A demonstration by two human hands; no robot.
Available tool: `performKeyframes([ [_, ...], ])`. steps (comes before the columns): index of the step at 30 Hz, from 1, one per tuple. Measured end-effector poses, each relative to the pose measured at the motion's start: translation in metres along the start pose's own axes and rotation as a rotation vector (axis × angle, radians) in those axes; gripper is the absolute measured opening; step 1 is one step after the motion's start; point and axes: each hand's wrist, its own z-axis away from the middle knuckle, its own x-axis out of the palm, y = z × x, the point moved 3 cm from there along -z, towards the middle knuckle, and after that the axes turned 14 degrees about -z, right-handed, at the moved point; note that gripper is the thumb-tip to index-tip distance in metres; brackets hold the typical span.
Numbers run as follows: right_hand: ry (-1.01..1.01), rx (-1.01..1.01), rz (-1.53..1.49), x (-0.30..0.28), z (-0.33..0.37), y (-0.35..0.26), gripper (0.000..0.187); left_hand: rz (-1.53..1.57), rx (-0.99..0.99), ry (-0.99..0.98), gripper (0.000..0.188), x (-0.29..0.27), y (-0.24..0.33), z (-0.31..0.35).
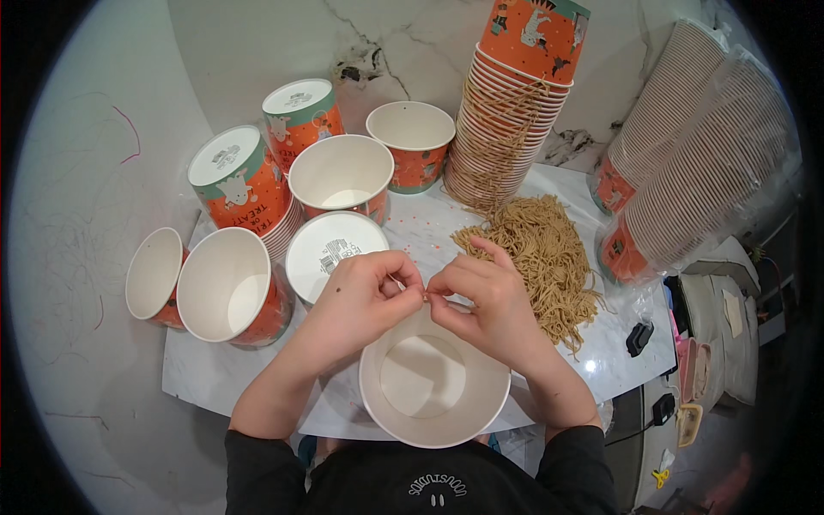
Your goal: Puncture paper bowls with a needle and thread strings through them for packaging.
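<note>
An open paper bucket (485,386) with a white inside stands upright at the table's front edge, close to my body. Above its far rim my left hand (365,296) and my right hand (485,296) meet, thumbs and forefingers pinched together. Whatever sits between the fingertips is too small to make out. Just beyond my left hand, an upside-down bucket (319,245) shows its white base. A heap of tan cords (549,266) lies to the right of my right hand.
Orange and green buckets stand at the left, some open (225,283), some upside down (245,184). A tall bucket stack (515,112) draped with cords rises behind the heap. Plastic-wrapped stacks (695,172) lean at the right. A small black object (639,339) lies near the table's right edge.
</note>
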Motion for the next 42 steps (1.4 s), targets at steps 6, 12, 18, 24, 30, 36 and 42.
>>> performKeyframes([
  [6, 0.009, 0.011, -0.007, -0.001, 0.001, 0.0, 0.008, 0.018, -0.079, 0.005, 0.011, -0.002, 0.005, 0.002],
  [12, 0.016, 0.012, -0.023, 0.0, 0.001, 0.002, 0.008, -0.006, -0.039, 0.0, 0.01, -0.002, 0.004, 0.0],
  [18, 0.004, 0.004, -0.012, 0.0, 0.0, 0.002, 0.008, -0.031, 0.021, 0.032, 0.01, -0.002, 0.005, 0.0],
  [24, -0.001, 0.001, -0.037, 0.002, 0.001, 0.002, 0.006, -0.099, 0.003, 0.022, 0.014, -0.003, 0.01, 0.003],
  [30, 0.004, -0.002, -0.04, 0.003, 0.001, 0.002, 0.007, -0.135, 0.016, 0.025, 0.015, -0.003, 0.01, 0.003],
  [36, 0.001, 0.0, -0.051, 0.003, 0.001, 0.003, 0.007, -0.035, -0.034, -0.001, 0.012, -0.002, 0.004, 0.002],
  [42, -0.006, 0.004, -0.039, 0.002, 0.002, 0.004, 0.007, 0.052, -0.064, -0.004, 0.012, -0.003, 0.003, -0.001],
])
